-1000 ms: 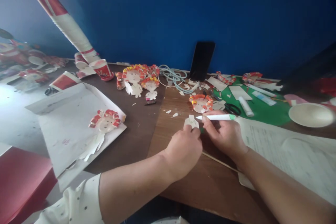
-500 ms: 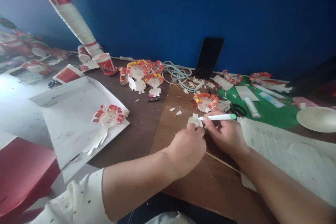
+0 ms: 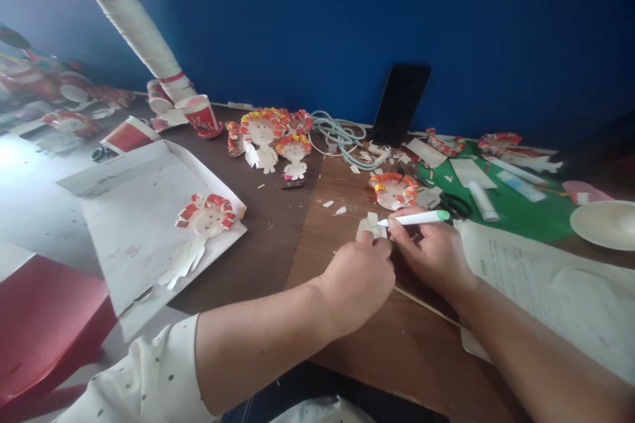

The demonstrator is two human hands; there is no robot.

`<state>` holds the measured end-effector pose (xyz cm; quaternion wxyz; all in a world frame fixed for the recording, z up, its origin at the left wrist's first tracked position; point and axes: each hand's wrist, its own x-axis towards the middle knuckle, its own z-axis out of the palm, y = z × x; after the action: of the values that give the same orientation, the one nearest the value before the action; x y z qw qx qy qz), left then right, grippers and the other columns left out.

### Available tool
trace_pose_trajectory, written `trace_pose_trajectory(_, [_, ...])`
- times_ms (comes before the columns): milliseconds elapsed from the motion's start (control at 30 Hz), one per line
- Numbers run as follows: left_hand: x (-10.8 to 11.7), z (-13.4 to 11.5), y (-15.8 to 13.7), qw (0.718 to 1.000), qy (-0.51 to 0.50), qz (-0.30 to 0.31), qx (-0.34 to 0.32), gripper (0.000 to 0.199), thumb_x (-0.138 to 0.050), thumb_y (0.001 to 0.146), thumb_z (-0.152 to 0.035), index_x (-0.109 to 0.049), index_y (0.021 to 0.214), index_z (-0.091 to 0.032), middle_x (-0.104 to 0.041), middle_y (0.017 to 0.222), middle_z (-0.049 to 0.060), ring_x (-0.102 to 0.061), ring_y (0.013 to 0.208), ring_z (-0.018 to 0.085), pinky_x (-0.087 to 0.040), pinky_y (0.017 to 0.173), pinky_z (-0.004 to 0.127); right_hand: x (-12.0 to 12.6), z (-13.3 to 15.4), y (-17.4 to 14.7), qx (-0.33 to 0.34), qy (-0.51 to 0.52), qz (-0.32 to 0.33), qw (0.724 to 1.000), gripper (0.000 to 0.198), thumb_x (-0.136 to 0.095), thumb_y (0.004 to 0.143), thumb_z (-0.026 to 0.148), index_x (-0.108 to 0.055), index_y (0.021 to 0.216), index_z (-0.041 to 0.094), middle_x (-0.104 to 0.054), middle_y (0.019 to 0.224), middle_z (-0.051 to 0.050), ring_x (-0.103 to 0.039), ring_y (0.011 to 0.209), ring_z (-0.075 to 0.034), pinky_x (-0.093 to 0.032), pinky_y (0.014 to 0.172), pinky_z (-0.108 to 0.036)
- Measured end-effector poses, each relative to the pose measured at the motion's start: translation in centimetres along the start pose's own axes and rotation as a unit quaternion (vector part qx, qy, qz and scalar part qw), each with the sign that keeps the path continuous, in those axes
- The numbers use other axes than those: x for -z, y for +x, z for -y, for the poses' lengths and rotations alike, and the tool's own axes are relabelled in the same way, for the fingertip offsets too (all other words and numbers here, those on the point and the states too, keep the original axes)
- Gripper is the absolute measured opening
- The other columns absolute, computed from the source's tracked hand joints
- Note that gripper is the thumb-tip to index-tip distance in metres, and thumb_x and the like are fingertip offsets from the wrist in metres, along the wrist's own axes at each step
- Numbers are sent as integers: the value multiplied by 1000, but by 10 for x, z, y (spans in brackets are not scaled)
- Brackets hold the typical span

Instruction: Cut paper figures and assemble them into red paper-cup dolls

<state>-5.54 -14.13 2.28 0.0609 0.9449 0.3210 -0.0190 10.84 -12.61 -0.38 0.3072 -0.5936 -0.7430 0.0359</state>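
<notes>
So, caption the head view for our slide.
Left hand holds a paper cutout, right hand holds a marker, paper scraps nearby.

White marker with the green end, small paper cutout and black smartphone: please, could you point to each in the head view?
White marker [image 3: 415, 219]: head view, middle of the barrel.
Small paper cutout [image 3: 370, 225]: head view, its uncovered upper part.
Black smartphone [image 3: 401, 104]: head view, middle of its dark side.

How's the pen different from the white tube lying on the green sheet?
The pen is longer and thinner; the white tube is shorter and fatter. The pen is in the right hand; the tube lies on the green sheet. The pen has a green end; the tube doesn't. Both look mostly white.
</notes>
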Motion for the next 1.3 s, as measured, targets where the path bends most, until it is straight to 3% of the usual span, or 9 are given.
trace_pose_trajectory(333, [-3, 1, -1, 1000, -3, -29, 1, 24, -47, 84, -14, -71, 87, -11, -59, 95, 14, -54, 93, 26, -45, 66, 31, -2, 3, 1, -13, -7, -3, 1000, 23, -51, 87, 38, -64, 89, 20, -71, 83, -4, -66, 71, -19, -48, 64, -28])
trace_pose_trajectory(1300, [-6, 0, 0, 999, 4, -42, -15, 22, -48, 83, -12, -70, 82, -10, -59, 90, 13, -55, 91, 27, -45, 73, 35, -4, 6, 2, -24, -31, -22, 999, 25, -51, 86, 40, -65, 89, 19, -71, 80, -5, -67, 70, -21, -47, 63, -29])
